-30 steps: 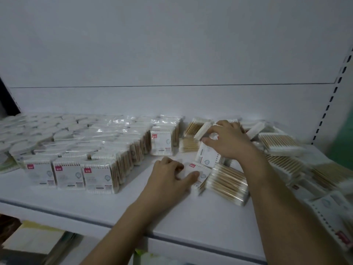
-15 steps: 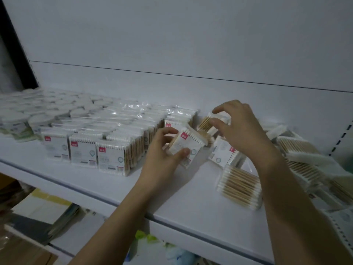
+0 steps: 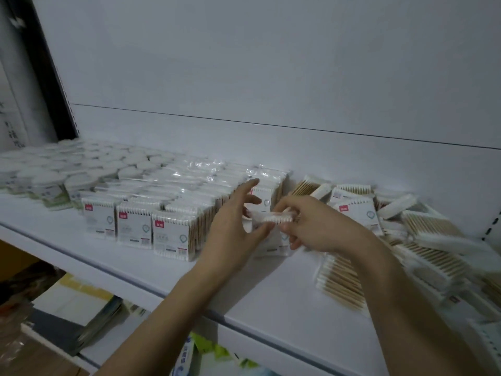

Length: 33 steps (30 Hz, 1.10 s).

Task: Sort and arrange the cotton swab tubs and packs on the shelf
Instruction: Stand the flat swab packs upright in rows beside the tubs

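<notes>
A cotton swab pack (image 3: 272,217) was held above the white shelf (image 3: 271,302), between the neat rows and the loose heap, with its row of white swab tips turned upward. It was pinched at its right end by the right hand (image 3: 317,226), whose fingers were curled round it. Its left end was met by the thumb of the left hand (image 3: 234,226), while that hand's other fingers were spread and nearly straight, the index finger reaching toward the back rows. Whether the pack was truly gripped by the left thumb could not be told, since the frame was blurred there.

Just left of the hands, upright packs in rows (image 3: 168,221) were stood face forward, red labels shown at their top corners, with further wrapped packs lined up behind them to the back wall. Farther left, round tubs (image 3: 48,183) with white lids were grouped close together, reaching to the shelf's left end.

To the right of the hands, a loose heap of packs (image 3: 423,240) was spread, some lying flat with wooden sticks showing, others tilted against one another. One flat pack (image 3: 341,283) lay near the shelf's front edge, beside the right forearm.

Below the shelf, stacked flat goods (image 3: 70,318) and some coloured packaging were seen on a lower level.
</notes>
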{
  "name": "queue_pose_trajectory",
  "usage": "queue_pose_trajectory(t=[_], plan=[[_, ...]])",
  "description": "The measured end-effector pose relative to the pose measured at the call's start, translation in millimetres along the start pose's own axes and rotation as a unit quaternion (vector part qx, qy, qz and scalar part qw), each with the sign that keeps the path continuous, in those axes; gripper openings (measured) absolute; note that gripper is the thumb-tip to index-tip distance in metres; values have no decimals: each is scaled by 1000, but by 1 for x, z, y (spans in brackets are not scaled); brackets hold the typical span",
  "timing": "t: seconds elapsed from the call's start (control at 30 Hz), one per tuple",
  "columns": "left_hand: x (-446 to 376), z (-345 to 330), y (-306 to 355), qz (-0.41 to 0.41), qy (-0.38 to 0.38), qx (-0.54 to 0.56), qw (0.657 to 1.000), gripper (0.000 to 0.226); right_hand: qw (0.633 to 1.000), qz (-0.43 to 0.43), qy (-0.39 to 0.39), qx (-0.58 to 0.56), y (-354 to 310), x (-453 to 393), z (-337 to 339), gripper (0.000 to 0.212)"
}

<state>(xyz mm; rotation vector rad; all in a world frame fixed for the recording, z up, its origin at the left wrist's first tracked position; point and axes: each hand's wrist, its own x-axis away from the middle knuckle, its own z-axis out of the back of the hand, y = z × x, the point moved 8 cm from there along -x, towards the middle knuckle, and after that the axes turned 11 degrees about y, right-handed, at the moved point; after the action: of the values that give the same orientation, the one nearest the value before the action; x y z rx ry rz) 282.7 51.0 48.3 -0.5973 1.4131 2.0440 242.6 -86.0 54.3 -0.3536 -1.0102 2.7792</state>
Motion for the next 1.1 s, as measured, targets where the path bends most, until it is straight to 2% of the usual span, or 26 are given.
queue_pose_trajectory(t=[0.07, 0.13, 0.27, 0.37, 0.5, 0.57, 0.67, 0.8, 0.97, 1.03, 1.1], plan=[[-11, -2, 10, -27, -86, -76, 993, 49, 1000, 11, -2, -1, -5, 0, -5, 14], [-24, -2, 15, -51, -153, -173, 972, 39, 999, 15, 5, -28, -8, -4, -9, 13], [-44, -9, 18, -83, -241, -275, 927, 29, 993, -20, 40, -108, -4, -9, -11, 14], [-62, -10, 16, -90, -239, -304, 918, 25, 985, -30, 99, -139, 0, -13, -5, 17], [-82, -11, 6, -84, -232, -308, 919, 31, 977, 5, 208, 41, 3, -10, 16, 11], [-90, -14, -5, -75, -237, -313, 917, 31, 970, 13, 220, 100, 6, -9, 19, 14], [-97, -21, -21, -61, -240, -320, 915, 31, 969, 3, 199, 145, 16, -13, 15, 17], [-99, -34, -24, -79, -229, -325, 914, 31, 970, -4, 195, 147, 24, -17, 14, 17], [-93, -37, -9, -174, -188, -418, 871, 44, 974, -23, 214, 66, 23, -16, 29, 16], [-85, -32, 8, -181, -155, -393, 888, 46, 971, -28, 237, 20, 17, -11, 42, 16], [-70, -28, 28, -165, -143, -298, 929, 35, 967, -32, 254, 4, 11, -5, 57, 18]])
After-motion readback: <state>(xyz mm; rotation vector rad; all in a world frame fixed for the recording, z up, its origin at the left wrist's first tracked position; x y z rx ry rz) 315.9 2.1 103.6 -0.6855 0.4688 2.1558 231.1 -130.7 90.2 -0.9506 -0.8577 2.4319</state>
